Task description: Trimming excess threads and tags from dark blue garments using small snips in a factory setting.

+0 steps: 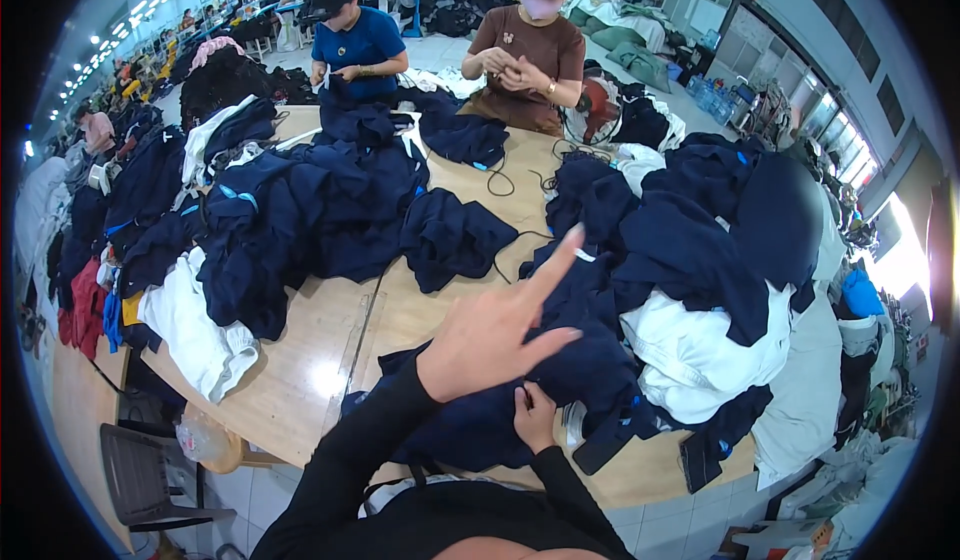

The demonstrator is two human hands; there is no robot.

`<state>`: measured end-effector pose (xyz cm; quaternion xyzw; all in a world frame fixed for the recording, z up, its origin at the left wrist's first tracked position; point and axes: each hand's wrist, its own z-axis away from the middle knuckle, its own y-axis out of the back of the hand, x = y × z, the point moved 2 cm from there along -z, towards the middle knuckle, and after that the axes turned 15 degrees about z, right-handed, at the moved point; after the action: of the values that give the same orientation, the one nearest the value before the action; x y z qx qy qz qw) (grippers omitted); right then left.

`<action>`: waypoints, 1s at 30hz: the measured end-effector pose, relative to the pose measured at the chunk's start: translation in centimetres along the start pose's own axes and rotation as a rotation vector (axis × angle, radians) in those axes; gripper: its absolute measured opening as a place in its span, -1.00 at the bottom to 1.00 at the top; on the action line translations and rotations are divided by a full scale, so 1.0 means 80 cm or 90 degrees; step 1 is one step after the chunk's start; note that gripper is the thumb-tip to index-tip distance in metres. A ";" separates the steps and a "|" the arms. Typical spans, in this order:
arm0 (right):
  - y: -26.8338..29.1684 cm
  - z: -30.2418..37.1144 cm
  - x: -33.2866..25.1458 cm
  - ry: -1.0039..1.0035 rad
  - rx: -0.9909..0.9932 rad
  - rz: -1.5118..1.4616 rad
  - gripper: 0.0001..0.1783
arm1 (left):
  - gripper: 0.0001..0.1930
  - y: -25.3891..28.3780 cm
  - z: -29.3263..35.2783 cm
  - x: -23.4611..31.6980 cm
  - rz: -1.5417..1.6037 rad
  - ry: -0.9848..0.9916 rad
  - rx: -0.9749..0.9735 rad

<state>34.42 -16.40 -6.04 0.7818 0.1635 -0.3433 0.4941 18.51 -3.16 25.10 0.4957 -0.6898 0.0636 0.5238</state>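
At lower centre, a navy garment is pinched by the right hand; the left hand is raised, fingers spread, empty. Navy piles remain unsorted on the table.

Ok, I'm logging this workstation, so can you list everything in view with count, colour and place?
wooden table: one, light brown, centre
navy garments: several heaps, dark blue, across the table's left, middle and right
white garments: a few, white, right heap and left table edge
black cords: a couple, far middle of the table
co-workers: two, one in a blue shirt, one in brown, at the far side
grey chair: one, lower left on the floor
left hand: raised open, fingers spread, above a navy garment
right hand: pinching that navy garment at the near edge
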 end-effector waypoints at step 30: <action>-0.007 -0.010 -0.006 0.000 0.008 -0.027 -0.77 | 0.08 -0.094 0.149 -0.230 -0.161 0.360 -0.119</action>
<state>34.05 -15.42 -5.83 0.7813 0.1780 -0.3544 0.4819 15.54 -2.77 2.13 0.4898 -0.4527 0.0692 0.7418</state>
